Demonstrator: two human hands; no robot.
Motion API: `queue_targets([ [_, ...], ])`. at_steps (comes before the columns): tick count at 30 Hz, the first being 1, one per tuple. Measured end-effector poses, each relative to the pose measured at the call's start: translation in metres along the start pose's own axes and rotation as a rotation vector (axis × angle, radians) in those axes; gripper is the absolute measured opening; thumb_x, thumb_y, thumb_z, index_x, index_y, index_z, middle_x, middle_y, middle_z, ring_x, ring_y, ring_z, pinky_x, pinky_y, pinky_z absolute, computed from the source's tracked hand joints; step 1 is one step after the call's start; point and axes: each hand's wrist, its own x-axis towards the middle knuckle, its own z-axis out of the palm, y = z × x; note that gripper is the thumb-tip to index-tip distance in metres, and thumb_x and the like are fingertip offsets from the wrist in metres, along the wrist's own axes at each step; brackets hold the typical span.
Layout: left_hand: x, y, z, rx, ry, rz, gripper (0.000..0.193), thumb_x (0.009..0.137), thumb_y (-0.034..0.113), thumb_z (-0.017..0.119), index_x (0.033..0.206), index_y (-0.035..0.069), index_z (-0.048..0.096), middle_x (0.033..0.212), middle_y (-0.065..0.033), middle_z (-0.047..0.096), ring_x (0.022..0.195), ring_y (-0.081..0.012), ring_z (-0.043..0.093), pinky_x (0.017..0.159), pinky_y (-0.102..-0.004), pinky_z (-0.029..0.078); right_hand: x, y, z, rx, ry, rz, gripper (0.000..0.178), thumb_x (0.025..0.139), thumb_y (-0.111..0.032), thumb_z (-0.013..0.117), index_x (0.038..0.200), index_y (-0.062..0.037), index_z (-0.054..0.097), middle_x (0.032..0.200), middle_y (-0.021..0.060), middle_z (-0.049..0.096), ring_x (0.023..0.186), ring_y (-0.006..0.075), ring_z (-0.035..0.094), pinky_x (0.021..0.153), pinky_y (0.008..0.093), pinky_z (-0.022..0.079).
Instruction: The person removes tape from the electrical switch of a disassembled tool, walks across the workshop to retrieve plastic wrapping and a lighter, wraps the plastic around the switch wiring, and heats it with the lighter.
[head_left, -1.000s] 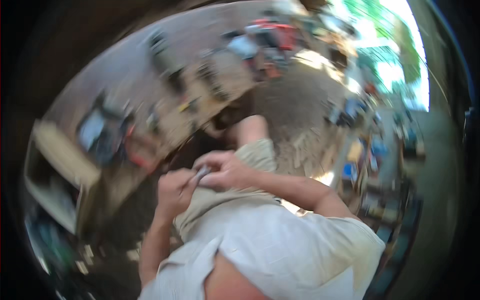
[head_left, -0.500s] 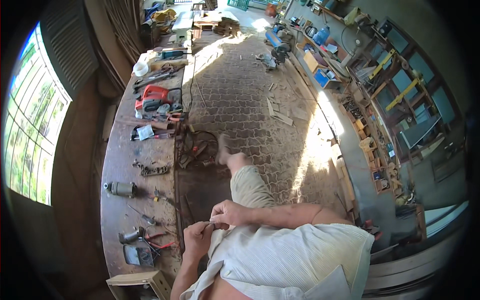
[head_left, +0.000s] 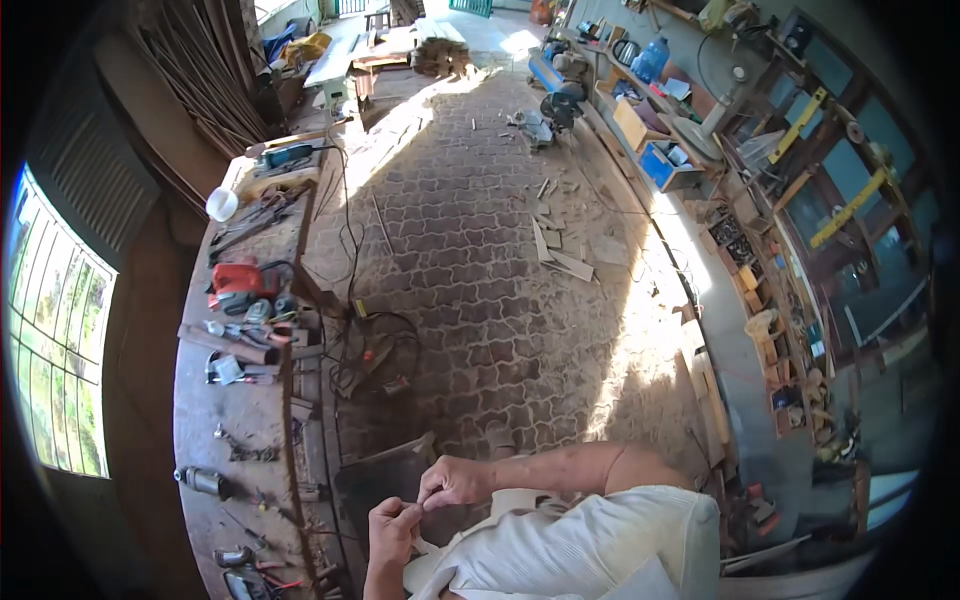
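Observation:
In front of my shirt (head_left: 610,540), my left hand (head_left: 392,532) and my right hand (head_left: 455,482) meet with their fingertips pinched close together. Whatever lies between the fingers is too small to make out. My right forearm reaches across from the right, while the left one rises from the lower edge. Left of my hands runs a wooden workbench (head_left: 255,415). On its near half lie a grey cylindrical motor housing (head_left: 203,482), a dark toothed metal part (head_left: 252,452) and a screwdriver (head_left: 243,528).
Farther along the bench are a red power tool (head_left: 240,287), a white bowl (head_left: 221,205) and a teal power tool (head_left: 288,155). Cables (head_left: 375,350) trail on the paved floor (head_left: 465,260). Wood offcuts (head_left: 560,255) lie ahead; wooden trays (head_left: 745,285) line the right.
The view has shifted, so the bench sits farther left and lower. My outstretched leg has drawn back toward me. Both hands remain pinched together, slightly lower in the picture.

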Motion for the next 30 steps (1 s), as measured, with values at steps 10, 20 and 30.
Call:
queue_targets([
  [10,0.166,0.078,0.252,1.022,-0.536,0.789,0.012,0.079,0.002,0.072,0.080,0.007,0.062,0.074,-0.0112,0.062,0.065,-0.0323,0.066,0.055,-0.0457,0.053,-0.174,0.001,-0.209,0.417,0.372,0.598,0.024,0.100,-0.026,0.078,0.103,-0.0024,0.078,0.085,0.0053,0.075,0.072,0.0140,0.070,0.066,0.0306,0.057],
  [20,0.281,0.098,0.301,0.982,-0.781,0.966,0.021,0.085,0.002,0.077,0.075,0.005,0.058,0.076,-0.0126,0.064,0.068,-0.0355,0.068,0.057,-0.0430,0.055,-0.192,0.032,-0.293,1.059,0.683,0.448,0.021,0.101,-0.023,0.078,0.108,-0.0046,0.072,0.089,0.0044,0.073,0.076,0.0161,0.071,0.074,0.0323,0.060],
  [30,0.479,0.183,0.244,0.657,0.010,0.441,0.013,0.094,0.007,0.072,0.088,-0.005,0.073,0.065,-0.0028,0.062,0.067,-0.0053,0.053,0.060,-0.0292,0.046,-0.126,0.141,-0.520,-0.345,0.869,0.631,0.026,0.093,-0.029,0.072,0.097,-0.0049,0.080,0.089,0.0105,0.080,0.080,0.0223,0.076,0.075,0.0394,0.058],
])
